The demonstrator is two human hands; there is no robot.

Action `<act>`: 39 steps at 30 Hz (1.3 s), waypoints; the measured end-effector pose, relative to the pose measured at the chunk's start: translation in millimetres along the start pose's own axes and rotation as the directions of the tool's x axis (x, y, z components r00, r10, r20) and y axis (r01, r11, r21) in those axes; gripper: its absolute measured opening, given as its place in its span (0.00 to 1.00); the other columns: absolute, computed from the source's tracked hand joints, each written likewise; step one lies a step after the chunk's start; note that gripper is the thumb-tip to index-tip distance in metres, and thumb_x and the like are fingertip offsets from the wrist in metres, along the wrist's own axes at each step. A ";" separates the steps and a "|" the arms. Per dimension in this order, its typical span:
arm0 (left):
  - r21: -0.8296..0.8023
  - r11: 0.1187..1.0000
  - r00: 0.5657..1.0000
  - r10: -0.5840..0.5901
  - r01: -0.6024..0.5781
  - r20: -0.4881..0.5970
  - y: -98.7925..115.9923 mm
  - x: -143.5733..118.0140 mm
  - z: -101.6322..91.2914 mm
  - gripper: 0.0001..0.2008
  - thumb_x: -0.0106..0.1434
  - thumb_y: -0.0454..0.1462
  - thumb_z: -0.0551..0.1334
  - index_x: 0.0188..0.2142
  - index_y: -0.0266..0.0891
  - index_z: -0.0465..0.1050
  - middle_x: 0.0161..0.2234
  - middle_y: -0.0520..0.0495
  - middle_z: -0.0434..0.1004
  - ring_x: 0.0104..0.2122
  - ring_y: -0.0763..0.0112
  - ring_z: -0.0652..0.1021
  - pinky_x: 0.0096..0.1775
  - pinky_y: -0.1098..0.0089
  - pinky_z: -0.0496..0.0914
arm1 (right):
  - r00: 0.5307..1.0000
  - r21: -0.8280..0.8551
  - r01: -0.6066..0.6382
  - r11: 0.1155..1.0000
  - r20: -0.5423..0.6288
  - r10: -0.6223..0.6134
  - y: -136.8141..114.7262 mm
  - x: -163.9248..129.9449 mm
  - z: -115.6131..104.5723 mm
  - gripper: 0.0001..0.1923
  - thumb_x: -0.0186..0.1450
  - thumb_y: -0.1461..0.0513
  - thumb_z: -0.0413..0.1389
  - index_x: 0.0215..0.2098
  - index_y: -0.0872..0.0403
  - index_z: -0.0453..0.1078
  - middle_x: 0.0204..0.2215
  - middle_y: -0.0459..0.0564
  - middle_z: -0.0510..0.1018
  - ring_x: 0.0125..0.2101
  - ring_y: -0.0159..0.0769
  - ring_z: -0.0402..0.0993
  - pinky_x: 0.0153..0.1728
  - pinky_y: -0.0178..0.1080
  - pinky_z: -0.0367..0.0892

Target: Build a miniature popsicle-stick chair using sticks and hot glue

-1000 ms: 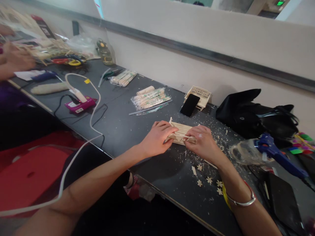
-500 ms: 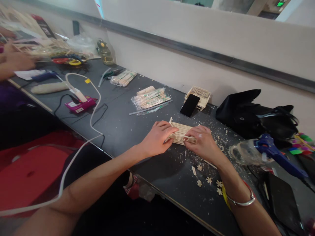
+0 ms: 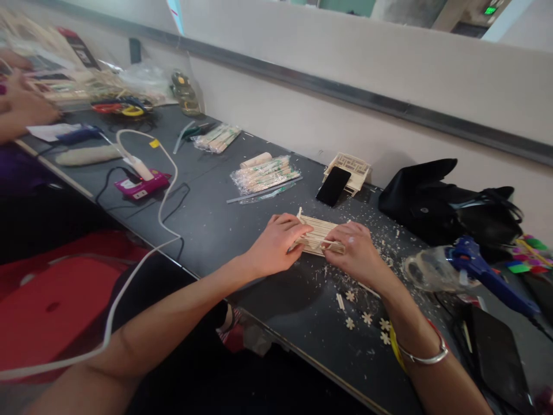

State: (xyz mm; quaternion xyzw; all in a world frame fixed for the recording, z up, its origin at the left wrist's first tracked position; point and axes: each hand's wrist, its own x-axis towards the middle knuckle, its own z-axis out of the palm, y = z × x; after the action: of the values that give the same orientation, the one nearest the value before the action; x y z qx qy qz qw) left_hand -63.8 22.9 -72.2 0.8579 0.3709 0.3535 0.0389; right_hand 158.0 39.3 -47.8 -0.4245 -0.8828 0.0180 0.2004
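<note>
A small panel of pale wooden sticks (image 3: pixel 320 224) lies on the dark table between my hands. My left hand (image 3: pixel 279 243) is closed at its left side, thumb and fingers pinching the end of a thin wooden stick (image 3: pixel 316 238). My right hand (image 3: pixel 352 249) closes on the right end of that stick, which spans the near part of the panel. The fingers hide both stick ends and part of the panel. Several flower-shaped wooden pieces (image 3: pixel 367 317) and two short sticks (image 3: pixel 340 301) lie nearer me, among pale crumbs.
Behind the panel, a black phone (image 3: pixel 333 185) leans on a wooden lattice piece (image 3: pixel 356 167). A black bag (image 3: pixel 419 202), a blue glue gun (image 3: pixel 488 274) and a clear bottle (image 3: pixel 432 268) are on the right. Bagged sticks (image 3: pixel 265 173), a purple power strip (image 3: pixel 142 184) and a co-worker's hand (image 3: pixel 30 104) are leftward.
My hands and the stick stay almost in place. At the far left, the co-worker's hands have shifted slightly.
</note>
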 end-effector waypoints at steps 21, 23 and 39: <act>0.003 1.000 1.000 -0.016 0.016 0.017 -0.4 -0.4 0.1 0.13 0.63 0.30 0.58 0.48 0.39 0.69 0.42 0.43 0.80 0.47 0.58 0.74 0.44 0.59 0.66 | 1.000 -0.012 -0.001 1.000 0.014 0.002 -0.5 0.1 -0.6 0.06 0.55 0.64 0.55 0.30 0.49 0.73 0.31 0.47 0.81 0.38 0.43 0.75 0.48 0.47 0.59; -0.002 1.000 1.000 -0.014 0.014 0.018 -0.4 -0.4 0.1 0.13 0.63 0.30 0.58 0.48 0.39 0.69 0.41 0.43 0.80 0.47 0.58 0.74 0.44 0.59 0.66 | 1.000 -0.011 0.000 1.000 0.022 0.000 -0.8 -0.2 -1.8 0.07 0.55 0.64 0.56 0.32 0.49 0.74 0.32 0.47 0.82 0.38 0.43 0.75 0.48 0.47 0.59; -0.019 0.999 0.999 -0.033 0.034 0.042 0.8 1.0 -2.1 0.13 0.63 0.30 0.58 0.48 0.40 0.69 0.41 0.43 0.80 0.47 0.57 0.74 0.45 0.58 0.66 | 0.999 0.002 0.037 0.999 0.010 -0.037 1.2 -0.6 -4.1 0.05 0.57 0.63 0.55 0.30 0.48 0.74 0.31 0.46 0.81 0.38 0.42 0.75 0.47 0.47 0.61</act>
State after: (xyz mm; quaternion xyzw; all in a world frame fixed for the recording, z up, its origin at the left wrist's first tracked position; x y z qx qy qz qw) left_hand -64.1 22.6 -69.8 0.8583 0.3809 0.3386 0.0607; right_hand 160.8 39.1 -44.6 -0.4079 -0.8914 0.0171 0.1967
